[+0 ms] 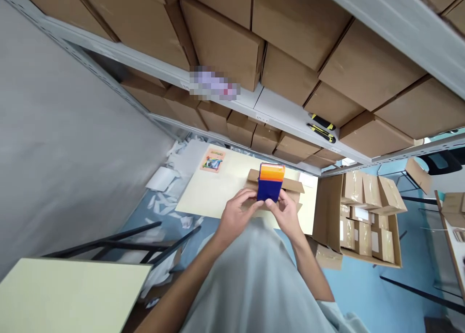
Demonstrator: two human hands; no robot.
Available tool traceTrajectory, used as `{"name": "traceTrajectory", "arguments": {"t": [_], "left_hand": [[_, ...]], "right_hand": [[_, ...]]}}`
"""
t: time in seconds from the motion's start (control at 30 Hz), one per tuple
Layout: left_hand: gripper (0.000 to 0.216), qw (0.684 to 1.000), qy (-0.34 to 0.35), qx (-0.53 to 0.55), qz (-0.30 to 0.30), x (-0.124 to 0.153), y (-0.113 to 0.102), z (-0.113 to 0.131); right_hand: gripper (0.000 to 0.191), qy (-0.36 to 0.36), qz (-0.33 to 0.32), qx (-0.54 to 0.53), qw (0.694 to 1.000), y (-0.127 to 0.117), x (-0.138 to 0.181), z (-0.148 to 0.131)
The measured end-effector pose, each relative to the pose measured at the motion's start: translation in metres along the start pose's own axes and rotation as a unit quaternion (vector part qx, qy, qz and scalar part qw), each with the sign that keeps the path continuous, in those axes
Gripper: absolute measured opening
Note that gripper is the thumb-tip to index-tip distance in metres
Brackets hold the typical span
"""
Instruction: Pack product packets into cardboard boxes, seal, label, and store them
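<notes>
Both my hands hold a small blue box with an orange top [270, 182] upright over an open brown cardboard carton [293, 185]. My left hand [236, 213] grips the box's lower left side with curled fingers. My right hand [287, 212] pinches its lower right side. The carton rests on a pale yellow table [218, 188].
A colourful card [212, 160] lies on the table's far left. Grey metal shelves hold many brown cartons [225, 47], and two yellow-black utility knives [321, 128] lie on a shelf. An open carton of small boxes [366, 221] stands at the right. Paper scraps [163, 197] litter the blue floor.
</notes>
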State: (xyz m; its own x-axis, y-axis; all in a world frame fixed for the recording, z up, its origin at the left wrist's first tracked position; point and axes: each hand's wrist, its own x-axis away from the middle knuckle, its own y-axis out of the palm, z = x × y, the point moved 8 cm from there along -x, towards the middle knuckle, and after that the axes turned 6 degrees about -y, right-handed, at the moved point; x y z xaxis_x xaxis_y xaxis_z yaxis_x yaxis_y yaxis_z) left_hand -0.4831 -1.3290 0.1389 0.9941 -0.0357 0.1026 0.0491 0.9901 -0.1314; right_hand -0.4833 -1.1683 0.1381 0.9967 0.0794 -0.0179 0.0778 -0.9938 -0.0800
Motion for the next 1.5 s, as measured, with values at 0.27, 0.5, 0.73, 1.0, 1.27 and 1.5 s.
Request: {"name": "traceTrajectory", "arguments": {"t": [0.27,0.5,0.73,1.0,1.27,1.5], "left_hand": [[0.036,0.999,0.018,-0.035,0.027,0.016,-0.050,0.031],[0.043,0.993,0.104,-0.062,0.001,0.011,-0.080,0.082],[0.026,0.952,0.257,-0.165,-0.013,0.019,-0.071,0.117],[0.033,0.931,0.300,-0.205,-0.022,0.033,-0.050,0.114],[0.012,0.966,0.136,-0.208,-0.067,0.029,-0.050,0.082],[0.027,0.983,-0.025,-0.159,-0.089,0.024,-0.053,0.030]], "right_hand": [[0.030,-0.064,-0.062,0.127,0.988,0.001,0.018,-0.017],[0.021,-0.289,-0.136,0.301,0.898,-0.005,0.031,-0.062],[0.024,-0.328,-0.148,0.420,0.833,-0.013,0.042,-0.063],[0.006,-0.242,-0.114,0.420,0.867,-0.021,0.045,-0.043],[0.028,-0.154,-0.139,0.342,0.916,-0.002,0.060,-0.020],[0.039,-0.006,-0.250,0.369,0.895,-0.017,0.065,-0.028]]}}
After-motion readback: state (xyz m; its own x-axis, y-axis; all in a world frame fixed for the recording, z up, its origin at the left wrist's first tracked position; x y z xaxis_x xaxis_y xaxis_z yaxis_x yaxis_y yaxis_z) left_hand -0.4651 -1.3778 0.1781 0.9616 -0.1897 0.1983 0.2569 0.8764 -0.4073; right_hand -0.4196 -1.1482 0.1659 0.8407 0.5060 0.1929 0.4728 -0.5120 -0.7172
